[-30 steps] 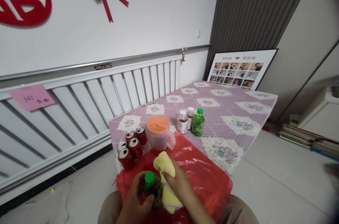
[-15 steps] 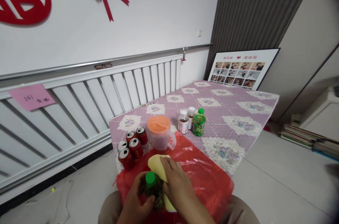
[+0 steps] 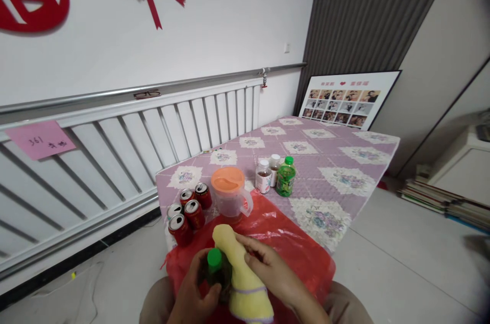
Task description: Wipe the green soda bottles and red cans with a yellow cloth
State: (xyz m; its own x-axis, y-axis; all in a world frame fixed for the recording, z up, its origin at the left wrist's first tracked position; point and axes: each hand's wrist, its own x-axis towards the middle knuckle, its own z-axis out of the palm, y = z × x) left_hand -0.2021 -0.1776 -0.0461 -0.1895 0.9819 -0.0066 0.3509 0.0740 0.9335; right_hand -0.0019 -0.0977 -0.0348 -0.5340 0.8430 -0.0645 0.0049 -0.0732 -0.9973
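Note:
My left hand is wrapped round a green bottle with a bright green cap, upright near the table's front edge. Against the bottle's right side hangs a yellow cloth with a thin purple stripe. My right hand grips the cloth from the right, thumb and fingers closed on it. Most of the bottle's body is hidden by my left hand and the cloth. Beneath both hands lies a red plastic bag spread over the table.
Several red drink cans stand at the left edge beside a clear pitcher with an orange lid. Behind the bag are two white-capped bottles and another green bottle. A radiator runs along the table's far left side.
The yellow cloth has dropped open and now drapes lower along the bottle's right side. My right hand has shifted slightly right, away from the bottle, while my left hand keeps its hold.

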